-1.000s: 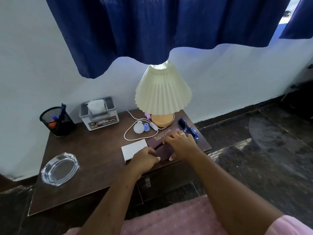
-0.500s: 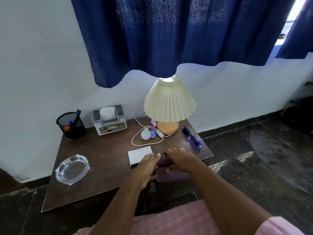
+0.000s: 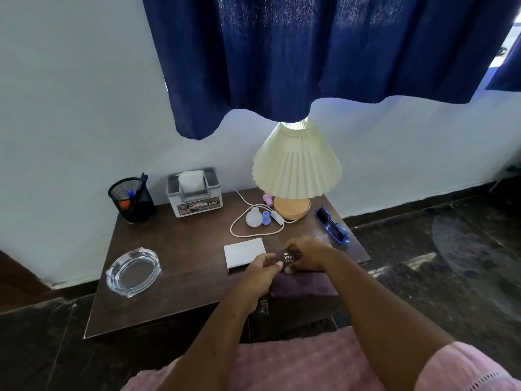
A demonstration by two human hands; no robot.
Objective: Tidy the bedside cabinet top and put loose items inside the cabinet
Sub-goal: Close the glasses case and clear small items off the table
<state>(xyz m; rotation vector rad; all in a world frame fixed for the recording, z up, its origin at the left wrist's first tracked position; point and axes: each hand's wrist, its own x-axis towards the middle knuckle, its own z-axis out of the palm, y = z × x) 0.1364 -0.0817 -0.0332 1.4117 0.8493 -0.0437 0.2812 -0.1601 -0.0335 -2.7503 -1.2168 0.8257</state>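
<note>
Maroon booklet (image 3: 289, 256) with pale lettering sits just right of the frame's centre, above the front edge of the cabinet top (image 3: 174, 249), held between both hands. The left hand (image 3: 260, 273) pinches its left end between thumb and curled fingers. The right hand (image 3: 307, 253) has its fingers curled over the right part of the cover, gripping it. Directly below the hands lies a blurred purplish surface; whether it belongs to the booklet cannot be told.

Just left of the hands, a white pad (image 3: 244, 252) lies flat on the dark wood. To the right, blue sunglasses (image 3: 332, 225) rest near the cabinet's right edge. Above the hands in the frame, a looped white cord (image 3: 239, 221) surrounds a white bulb (image 3: 253, 217) and a small blue piece (image 3: 265, 217) beside it. A pink piece (image 3: 268, 199) sits against the wooden base of the lamp (image 3: 296, 162), whose pleated cream shade reaches up to the blue curtain (image 3: 310, 52).

Along the wall to the left stand a tissue box (image 3: 194, 193) and a black mesh pen cup (image 3: 132, 200). A glass ashtray (image 3: 132, 272) lies at the cabinet's left front. Pink fabric (image 3: 296, 362) fills the bottom of the frame.
</note>
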